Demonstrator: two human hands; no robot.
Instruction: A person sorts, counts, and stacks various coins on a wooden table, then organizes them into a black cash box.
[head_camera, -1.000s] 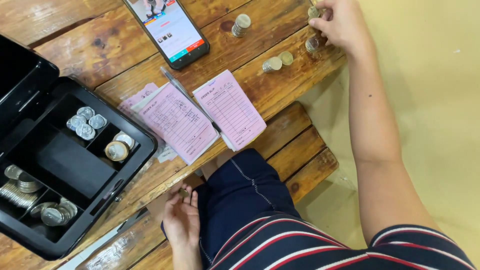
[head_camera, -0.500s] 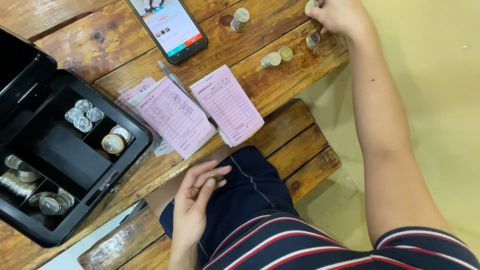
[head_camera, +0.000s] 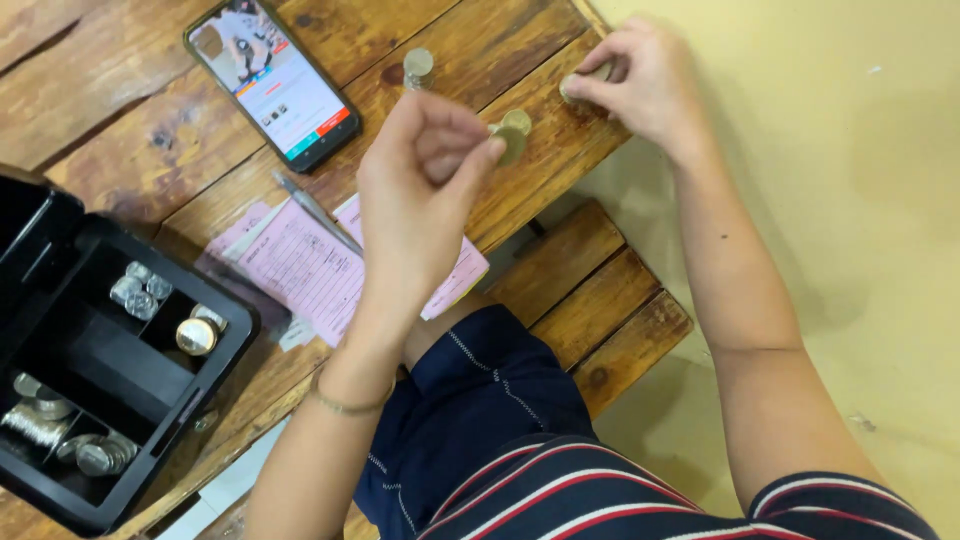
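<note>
Under my left hand (head_camera: 425, 190) I am seeing rough, knotty varnished wood, the table (head_camera: 120, 110). Its fingertips are pinching a dull brassy metal coin (head_camera: 511, 145). Left of it, matt pink paper slips (head_camera: 300, 265) are lying beside a glossy glass-fronted phone (head_camera: 272, 82). Further left, shiny silver coins (head_camera: 140, 292) are gleaming inside a matt black cash box (head_camera: 110, 400).

Lit phone screen (head_camera: 272, 82) (white, orange, teal) upper left; pink paper slips (head_camera: 310, 265) below
</note>
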